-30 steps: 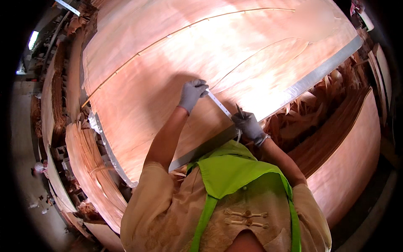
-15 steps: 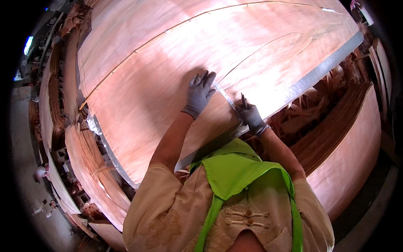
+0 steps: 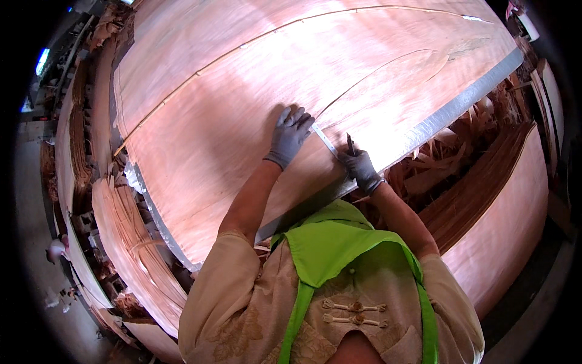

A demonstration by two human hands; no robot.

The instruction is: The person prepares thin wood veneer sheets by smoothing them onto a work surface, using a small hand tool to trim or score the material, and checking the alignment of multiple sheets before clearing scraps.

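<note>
Presently the left hand (image 3: 290,134), gloved and spread flat, presses a narrow metal ruler (image 3: 325,141) onto the veneer sheet (image 3: 242,103). The right hand (image 3: 361,168), just beside it, is clamped on a dark pen-like tool (image 3: 350,143) whose tip stands at the ruler's near end. Judgement: firm downward pressure on the ruler and a steady stroke tight along its edge are required. The sheet is thin, reddish-brown, wide, marked by long curved splits, and lies on the worktop (image 3: 461,103) under both hands.
</note>
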